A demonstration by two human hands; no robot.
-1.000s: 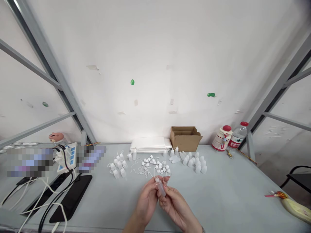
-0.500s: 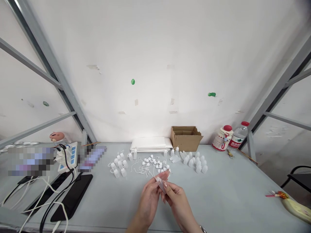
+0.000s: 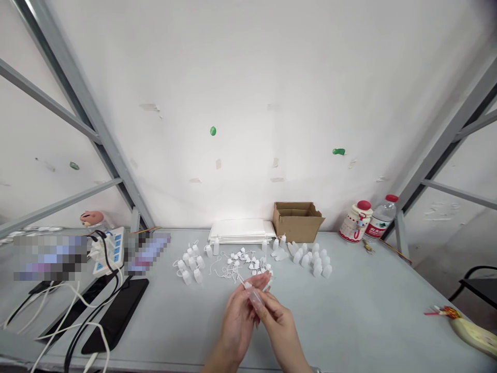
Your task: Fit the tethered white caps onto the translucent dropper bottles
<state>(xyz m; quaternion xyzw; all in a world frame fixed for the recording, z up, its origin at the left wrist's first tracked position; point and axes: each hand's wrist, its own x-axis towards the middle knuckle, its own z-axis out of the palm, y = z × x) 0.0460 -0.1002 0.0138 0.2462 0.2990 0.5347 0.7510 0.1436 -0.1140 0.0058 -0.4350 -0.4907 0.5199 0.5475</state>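
Just above the table's front middle, a small translucent squeeze bottle (image 3: pixel 255 299) is held tilted between my two hands. My left hand (image 3: pixel 237 317) wraps round it from the left, its thumb near the white cap end. My right hand (image 3: pixel 280 322) pinches the bottle's body between thumb and fingers. Some fingers are hidden behind the bottle and palms. Beyond my fingertips lies a loose pile of white caps (image 3: pixel 254 264) with thin straps. Several capped bottles (image 3: pixel 191 263) stand to the left, while several bottles without straps (image 3: pixel 312 259) are grouped to the right.
A stack of white sheets or boxes (image 3: pixel 241 230) and an open cardboard box (image 3: pixel 297 223) line the wall. At the right are a white jar (image 3: pixel 355 223) and a water bottle (image 3: pixel 382 217). Cables, a power strip (image 3: pixel 112 251) and a black phone (image 3: pixel 116 316) occupy the left.
The bottle's cap end has shifted slightly left, and the bottle lies flatter in my hands. My right hand has turned and moved a little left; its wristband has nearly left view.
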